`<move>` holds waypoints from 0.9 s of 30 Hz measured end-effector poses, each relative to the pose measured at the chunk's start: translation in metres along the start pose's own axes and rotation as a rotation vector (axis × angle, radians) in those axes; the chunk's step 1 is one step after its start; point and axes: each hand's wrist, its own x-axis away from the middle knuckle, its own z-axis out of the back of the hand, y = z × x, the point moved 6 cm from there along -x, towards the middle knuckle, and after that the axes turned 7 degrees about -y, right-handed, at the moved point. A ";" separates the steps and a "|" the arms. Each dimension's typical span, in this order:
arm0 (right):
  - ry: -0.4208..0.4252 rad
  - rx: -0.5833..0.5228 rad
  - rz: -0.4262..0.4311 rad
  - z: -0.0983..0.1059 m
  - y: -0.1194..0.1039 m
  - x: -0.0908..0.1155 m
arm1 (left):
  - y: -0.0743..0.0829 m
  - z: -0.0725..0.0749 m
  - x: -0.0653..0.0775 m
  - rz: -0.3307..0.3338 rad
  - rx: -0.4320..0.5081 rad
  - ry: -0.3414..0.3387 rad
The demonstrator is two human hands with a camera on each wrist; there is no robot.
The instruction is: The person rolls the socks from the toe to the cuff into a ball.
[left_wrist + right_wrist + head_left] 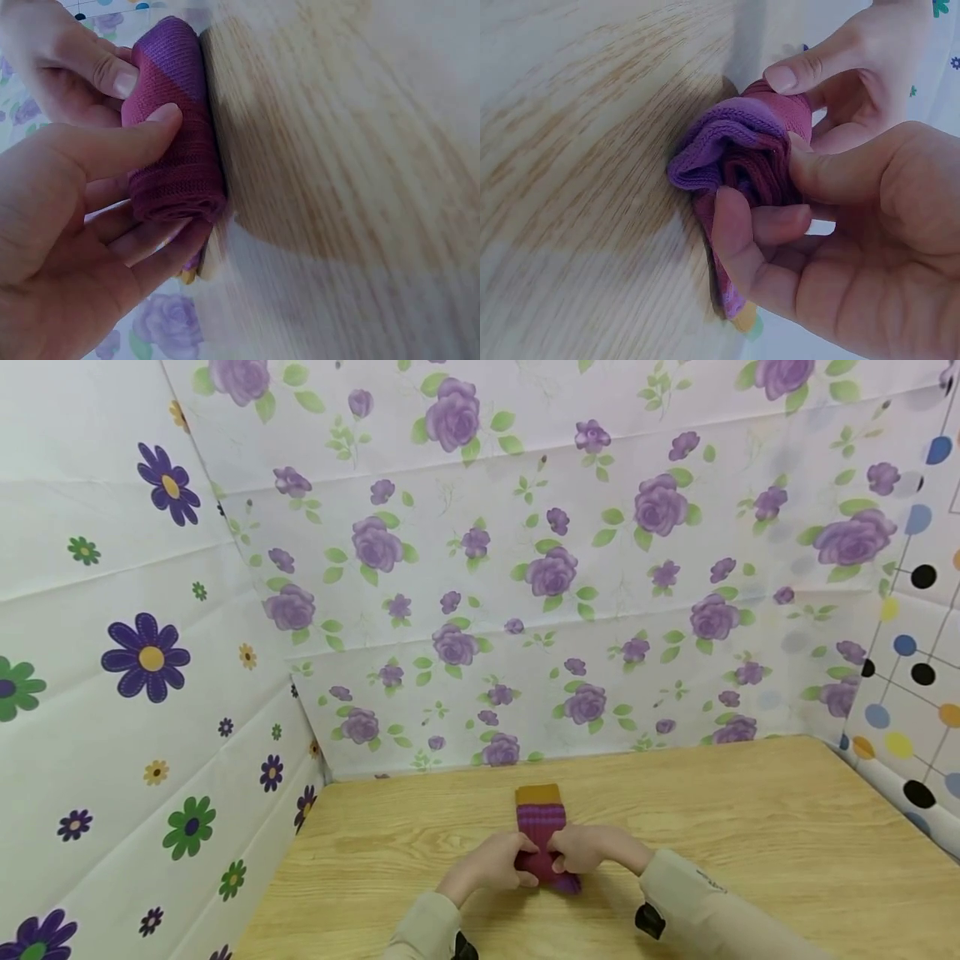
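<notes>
A knitted sock (pixel 542 835), maroon and purple with a mustard cuff, lies on the wooden table with its near end rolled up. In the left wrist view the roll of the sock (pixel 176 127) shows its layered spiral end. My left hand (pixel 498 860) grips the roll's left end, thumb on top and fingers curled beneath. My right hand (pixel 583 848) holds the right end of the roll between thumb and fingers. The cuff end stretches flat, away from me. In the right wrist view, purple and maroon folds (pixel 727 150) show beside the fingertips.
The light wooden table (pixel 712 810) reaches back to a wall covered with purple-rose cloth (pixel 555 572). Flower-printed cloth (pixel 150 658) hangs at the left, dotted cloth (pixel 903 743) at the right.
</notes>
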 end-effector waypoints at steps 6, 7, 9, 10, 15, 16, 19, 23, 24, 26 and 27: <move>-0.002 0.019 -0.016 -0.002 -0.001 -0.001 | -0.001 0.000 0.000 -0.030 0.025 -0.004; -0.006 0.015 -0.017 -0.002 -0.002 -0.001 | -0.001 -0.001 0.000 -0.032 0.026 -0.004; -0.008 0.018 -0.016 -0.003 -0.002 -0.001 | -0.002 -0.002 -0.001 -0.036 0.020 -0.002; -0.005 0.023 -0.014 -0.003 -0.002 -0.001 | -0.001 -0.002 -0.001 -0.041 0.017 -0.001; 0.042 0.005 -0.011 -0.002 0.003 0.000 | 0.004 -0.002 -0.002 -0.062 -0.029 0.016; 0.070 0.003 -0.007 -0.002 0.004 0.000 | 0.005 -0.002 -0.002 -0.055 -0.033 0.016; 0.198 0.043 0.049 0.000 0.001 0.005 | 0.006 -0.002 -0.003 -0.024 -0.023 0.008; 0.386 0.218 0.111 0.002 -0.016 0.017 | 0.003 -0.002 -0.005 -0.004 -0.001 -0.005; 0.414 0.272 0.114 0.002 -0.020 0.020 | 0.003 -0.001 -0.005 -0.007 0.000 -0.005; 0.432 0.346 0.120 -0.002 -0.025 0.022 | 0.001 -0.001 -0.005 -0.013 0.008 -0.009; 0.432 0.385 0.124 -0.004 -0.027 0.022 | 0.000 -0.001 -0.005 -0.015 0.015 -0.010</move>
